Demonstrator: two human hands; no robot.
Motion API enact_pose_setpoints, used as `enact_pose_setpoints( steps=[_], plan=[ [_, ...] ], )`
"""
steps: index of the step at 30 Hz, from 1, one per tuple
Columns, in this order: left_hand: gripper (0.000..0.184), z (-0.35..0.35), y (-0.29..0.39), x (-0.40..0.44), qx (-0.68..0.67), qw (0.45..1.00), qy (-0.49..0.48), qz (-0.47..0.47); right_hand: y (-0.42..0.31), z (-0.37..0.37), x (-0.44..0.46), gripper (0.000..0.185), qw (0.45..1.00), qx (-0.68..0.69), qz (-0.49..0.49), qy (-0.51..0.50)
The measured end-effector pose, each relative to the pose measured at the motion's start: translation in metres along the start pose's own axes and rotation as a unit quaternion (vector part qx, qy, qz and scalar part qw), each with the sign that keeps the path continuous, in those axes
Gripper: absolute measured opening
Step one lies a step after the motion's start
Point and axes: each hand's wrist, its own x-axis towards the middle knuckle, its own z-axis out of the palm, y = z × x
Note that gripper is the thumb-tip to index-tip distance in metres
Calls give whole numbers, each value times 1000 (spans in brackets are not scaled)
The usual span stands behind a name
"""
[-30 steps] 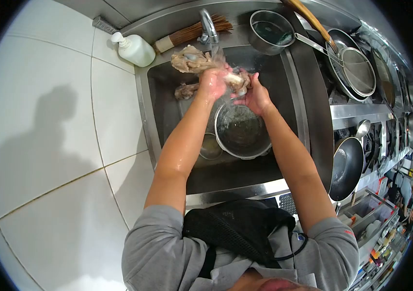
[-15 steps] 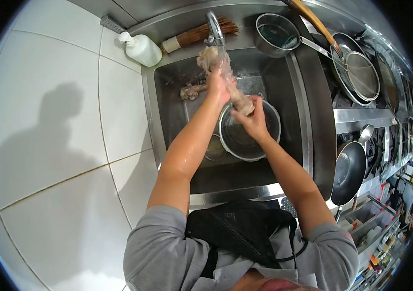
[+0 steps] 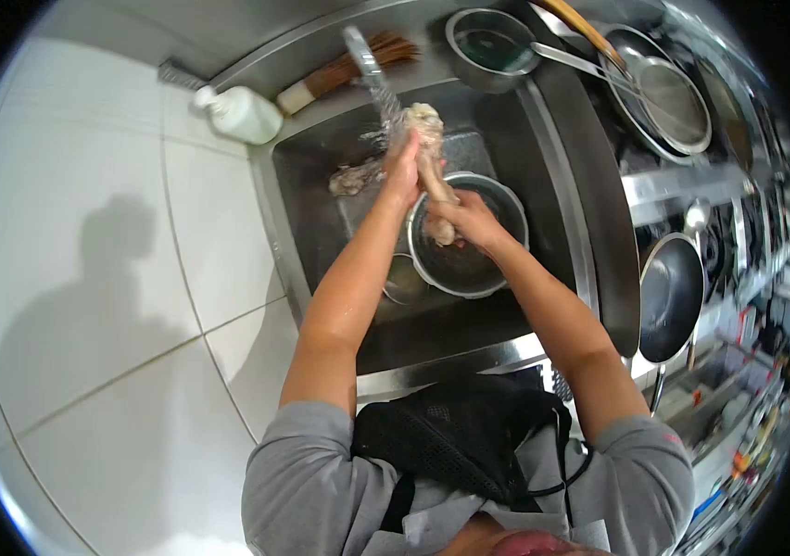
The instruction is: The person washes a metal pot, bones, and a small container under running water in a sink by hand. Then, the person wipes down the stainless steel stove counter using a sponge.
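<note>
A long, pale meat bone with knobbly ends is held slantwise over the sink. My left hand is closed around its upper part, just below the far knob. My right hand grips the lower end, above a round metal pot. Water from the tap splashes at the bone's upper end and my left hand. A second bone lies in the sink, left of my left hand. Beside the pot is a small round bowl, partly covered by my left forearm.
Behind the sink are a white pump bottle, a bristle whisk brush and a saucepan holding dark liquid. To the right, a strainer rests over a pan, and a black frying pan sits by the burners.
Both hands have shifted the bone a little toward me and turned it more upright, its lower end now over the pot. The whole view has tilted slightly.
</note>
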Motion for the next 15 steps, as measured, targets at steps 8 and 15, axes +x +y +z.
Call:
enact_pose_setpoints(
  steps=[8, 15],
  plan=[
    [37, -23, 11, -3, 237, 970, -30, -44, 14, 8, -6, 57, 958, -235, -99, 131],
    [38, -92, 12, 47, 321, 947, 4, -25, -9, 7, -1, 51, 979, -191, -15, 73]
  ],
)
